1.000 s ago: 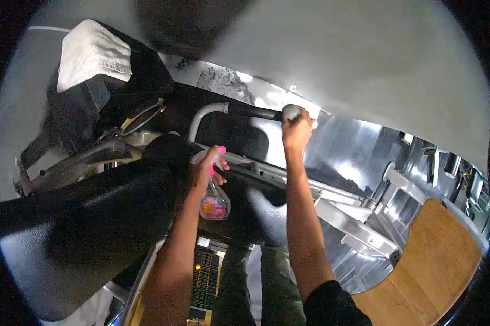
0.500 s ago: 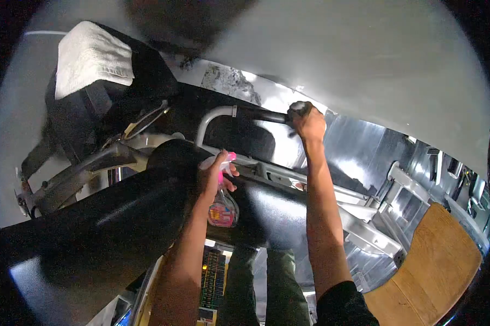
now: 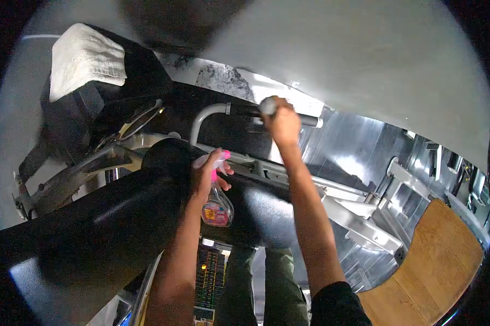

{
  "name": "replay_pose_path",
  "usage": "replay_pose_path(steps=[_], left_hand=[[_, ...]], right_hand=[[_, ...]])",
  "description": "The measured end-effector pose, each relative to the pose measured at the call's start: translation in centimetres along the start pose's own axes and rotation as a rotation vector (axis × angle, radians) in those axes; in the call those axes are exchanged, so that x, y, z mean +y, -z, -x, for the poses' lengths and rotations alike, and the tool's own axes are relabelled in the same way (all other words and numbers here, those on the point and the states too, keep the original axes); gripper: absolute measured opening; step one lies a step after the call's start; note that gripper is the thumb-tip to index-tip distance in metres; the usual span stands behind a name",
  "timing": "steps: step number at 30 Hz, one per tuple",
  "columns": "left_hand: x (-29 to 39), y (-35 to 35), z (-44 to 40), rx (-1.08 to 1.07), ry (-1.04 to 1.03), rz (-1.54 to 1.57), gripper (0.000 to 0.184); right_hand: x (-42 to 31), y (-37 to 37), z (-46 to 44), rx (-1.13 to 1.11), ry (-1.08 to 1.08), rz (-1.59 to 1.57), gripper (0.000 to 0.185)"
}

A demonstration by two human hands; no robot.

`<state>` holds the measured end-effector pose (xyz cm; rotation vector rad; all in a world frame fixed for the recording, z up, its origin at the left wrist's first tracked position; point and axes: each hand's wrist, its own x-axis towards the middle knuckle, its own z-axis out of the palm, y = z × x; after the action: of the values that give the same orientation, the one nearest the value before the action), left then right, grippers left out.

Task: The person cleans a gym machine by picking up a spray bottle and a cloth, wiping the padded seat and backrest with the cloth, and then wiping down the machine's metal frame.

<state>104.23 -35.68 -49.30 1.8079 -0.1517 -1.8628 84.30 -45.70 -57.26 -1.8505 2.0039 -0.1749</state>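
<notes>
A clear spray bottle with a pink-and-white trigger head and a pink label is in my left hand. Its fingers wrap the neck and trigger, and the bottle hangs upright over the black padded surface. My right hand is closed on a bunched greyish cloth, pressed around the black grip of a bent metal handle. Past my hand, the grip's pale end cap shows at the right. Most of the cloth is hidden under my fingers.
A folded white towel lies over a black part at upper left. Long black padding crosses in front of me. At right are a silver metal frame and a brown padded piece. A large grey surface spans the top.
My right hand and the cloth have slid left along the grip, uncovering its end cap. My left hand still holds the spray bottle; the view has shifted slightly.
</notes>
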Motion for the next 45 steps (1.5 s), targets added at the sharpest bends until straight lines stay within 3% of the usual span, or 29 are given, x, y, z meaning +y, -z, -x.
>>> replay_pose_path(steps=[4, 5, 7, 9, 10, 12, 15, 17, 19, 23, 29, 31, 33, 35, 36, 37, 39, 40, 43, 45], left_hand=[[0.1, 0.1, 0.0, -0.015, 0.018, -0.020, 0.051], [-0.1, 0.2, -0.1, -0.006, 0.032, -0.029, 0.051], [-0.3, 0.4, -0.2, 0.000, 0.047, -0.037, 0.051], [-0.2, 0.3, -0.4, -0.006, 0.036, -0.113, 0.054], [0.0, 0.2, -0.4, -0.007, 0.032, -0.116, 0.054], [0.2, 0.1, 0.0, 0.002, 0.036, -0.120, 0.054], [-0.3, 0.4, -0.5, 0.009, 0.075, -0.101, 0.055], [-0.3, 0.5, -0.5, -0.007, 0.055, -0.112, 0.056], [-0.3, 0.8, -0.5, -0.016, 0.033, -0.120, 0.056], [-0.7, 1.1, -0.9, -0.043, 0.062, -0.133, 0.056], [-0.2, 0.6, -0.4, -0.030, 0.059, -0.111, 0.054], [0.0, 0.6, -0.4, -0.020, 0.073, -0.103, 0.053], [0.0, 0.5, -0.4, -0.002, 0.066, -0.110, 0.054], [0.0, 0.6, -0.4, -0.011, 0.058, -0.099, 0.054], [0.0, 0.7, -0.4, -0.020, 0.050, -0.086, 0.054], [0.0, 0.8, -0.5, -0.016, 0.049, -0.090, 0.054], [-0.1, 0.8, -0.5, -0.016, 0.034, -0.110, 0.055], [-0.1, 0.8, -0.5, -0.018, 0.034, -0.108, 0.055], [0.0, 0.8, -0.5, -0.016, 0.070, -0.112, 0.056], [-0.2, 0.8, -0.6, -0.021, 0.069, -0.124, 0.058]], right_hand=[[9.0, 4.4, 0.4, 0.103, -0.259, -0.028, 0.041], [9.4, 5.9, 0.7, 0.157, -0.217, -0.062, 0.040], [9.7, 4.8, 0.2, 0.163, -0.346, 0.006, 0.041], [8.4, 1.3, 0.6, 0.315, -0.209, 0.138, 0.041], [6.3, 0.4, 0.4, 0.337, -0.255, 0.065, 0.041], [1.9, -0.5, 0.8, 0.332, -0.111, -0.131, 0.042], [-1.9, 0.9, 2.3, 0.150, 0.047, -0.304, 0.047], [-0.4, -0.2, 2.8, 0.314, 0.019, -0.306, 0.049], [1.8, 0.0, 3.1, 0.435, -0.075, -0.162, 0.061], [5.9, 0.8, 2.8, 0.613, -0.522, -0.261, 0.052], [2.5, -2.9, 3.1, 0.755, -0.703, -0.479, 0.048], [1.0, -6.4, 4.2, 0.799, -0.670, -0.934, 0.049], [-0.1, -6.8, 4.6, 0.775, -0.722, -1.007, 0.051], [0.1, -5.5, 4.2, 0.793, -0.976, -1.578, 0.050], [2.8, -6.9, 4.0, 0.758, -1.013, -1.580, 0.046], [3.2, -3.9, 4.1, 0.630, -0.932, -1.947, 0.040], [4.6, -2.1, 2.4, 0.868, -1.066, -1.726, 0.021], [5.3, -2.5, 2.5, 0.868, -1.065, -1.724, 0.021], [4.8, -2.9, 2.4, 0.684, -0.997, -1.961, 0.023], [2.2, -3.8, 2.3, 0.444, -1.036, -2.122, 0.037]])
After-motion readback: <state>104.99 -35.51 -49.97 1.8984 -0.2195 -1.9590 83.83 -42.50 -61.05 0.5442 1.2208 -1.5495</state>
